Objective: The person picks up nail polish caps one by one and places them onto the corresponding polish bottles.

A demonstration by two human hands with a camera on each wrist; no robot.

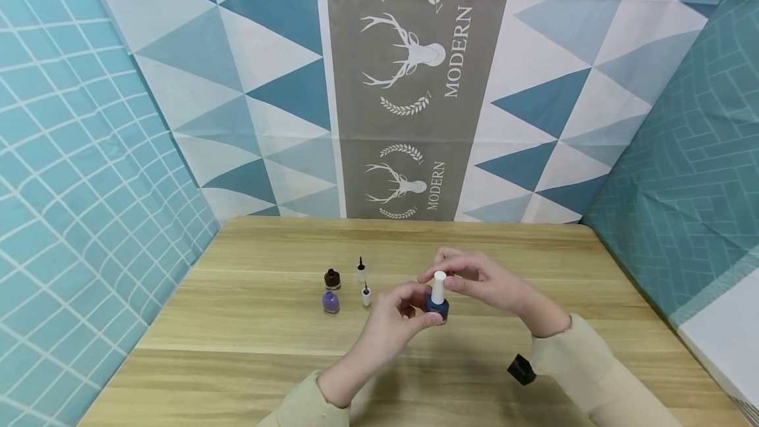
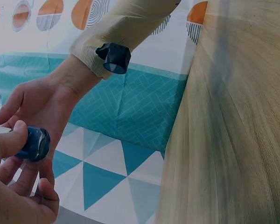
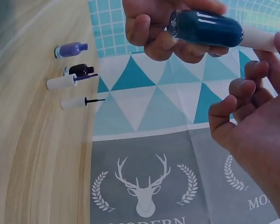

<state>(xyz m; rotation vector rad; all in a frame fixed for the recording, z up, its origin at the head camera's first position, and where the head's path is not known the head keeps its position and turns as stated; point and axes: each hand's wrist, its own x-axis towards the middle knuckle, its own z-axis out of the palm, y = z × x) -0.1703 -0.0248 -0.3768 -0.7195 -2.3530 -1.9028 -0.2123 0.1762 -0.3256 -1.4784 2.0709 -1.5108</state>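
A dark blue nail polish bottle [image 1: 437, 309] with a white cap [image 1: 439, 287] is held above the table. My left hand [image 1: 396, 313] grips the glass body between thumb and fingers. The right hand [image 1: 474, 277] has its thumb and index finger on either side of the cap's top. In the right wrist view the cap [image 3: 257, 38] sits on the bottle's neck [image 3: 205, 29]. On the table to the left stand an uncapped purple polish bottle [image 1: 331, 302] and an uncapped dark brown one [image 1: 332, 279]. Beside them two white brush caps [image 1: 366, 296] stand with bristles upward.
A black block-like object [image 1: 522, 370], seemingly the wrist camera, is at the right sleeve. The wooden table [image 1: 267, 335] meets patterned cloth walls at the back, left and right. A white surface [image 1: 726, 328] lies beyond the table's right edge.
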